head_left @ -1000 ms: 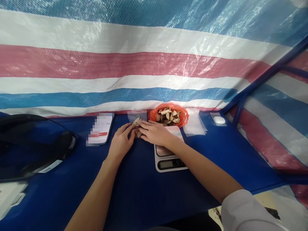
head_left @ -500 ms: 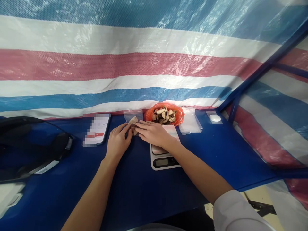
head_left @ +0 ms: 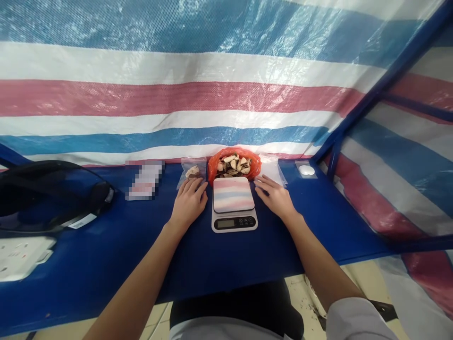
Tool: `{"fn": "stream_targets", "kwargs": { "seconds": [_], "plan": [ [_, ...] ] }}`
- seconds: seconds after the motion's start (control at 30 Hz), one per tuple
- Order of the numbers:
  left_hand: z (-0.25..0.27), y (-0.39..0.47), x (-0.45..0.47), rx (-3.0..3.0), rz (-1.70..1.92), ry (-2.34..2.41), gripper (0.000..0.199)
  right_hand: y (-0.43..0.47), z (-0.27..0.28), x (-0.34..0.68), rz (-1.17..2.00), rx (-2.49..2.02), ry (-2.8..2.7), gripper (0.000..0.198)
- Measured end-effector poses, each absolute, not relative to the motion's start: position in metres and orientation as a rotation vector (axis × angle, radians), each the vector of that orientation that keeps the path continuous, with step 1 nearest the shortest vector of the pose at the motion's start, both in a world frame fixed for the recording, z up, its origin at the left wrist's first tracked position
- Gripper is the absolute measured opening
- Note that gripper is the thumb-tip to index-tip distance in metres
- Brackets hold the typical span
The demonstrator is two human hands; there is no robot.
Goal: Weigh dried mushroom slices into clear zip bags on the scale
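My left hand (head_left: pixel 191 200) rests with fingers stretched out at the near edge of a small clear zip bag (head_left: pixel 193 166), partly covering it. Inside the bag lie a few pale dried slices (head_left: pixel 193 173). To the right of a kitchen scale (head_left: pixel 233 198), my right hand (head_left: pixel 276 196) lies with its fingers spread, its tips by a stack of clear plastic bags (head_left: pixel 272 170). Nothing sits on the scale's striped plate, and its display looks blank. Directly behind the scale stands an orange plastic bag (head_left: pixel 214 165), open at the top and full of dried slices (head_left: pixel 234 163).
On the left of the blue table (head_left: pixel 226 259) are a blurred-out phone (head_left: pixel 144 182), a black headset-like object (head_left: pixel 53 198) and a white power strip (head_left: pixel 24 255). A white oval object (head_left: pixel 306 170) lies on clear plastic at right. Striped sheeting (head_left: pixel 212 99) hangs behind.
My right hand has left the small zip bag and moved right, past the scale. My left hand now lies flatter at the bag's near edge. The view has shifted slightly.
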State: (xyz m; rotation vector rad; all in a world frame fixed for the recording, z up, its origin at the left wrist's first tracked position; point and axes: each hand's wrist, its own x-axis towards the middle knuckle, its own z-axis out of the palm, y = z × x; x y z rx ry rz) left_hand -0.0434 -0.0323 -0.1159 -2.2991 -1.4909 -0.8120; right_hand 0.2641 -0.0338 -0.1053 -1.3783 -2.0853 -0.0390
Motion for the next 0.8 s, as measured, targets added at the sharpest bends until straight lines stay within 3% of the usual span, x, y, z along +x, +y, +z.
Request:
{"fn": "stream_targets", "kwargs": {
  "seconds": [0.3,0.8],
  "plan": [
    [-0.123,-0.03,-0.038,-2.358,-0.819,-1.689,0.039,-0.023,-0.126,0.282,0.01,-1.602,-2.186,0.039],
    [-0.125,-0.03,-0.039,-2.363,-0.842,-1.688,0.037,-0.027,-0.122,0.279,0.03,-1.617,-2.183,0.038]
  ]
}}
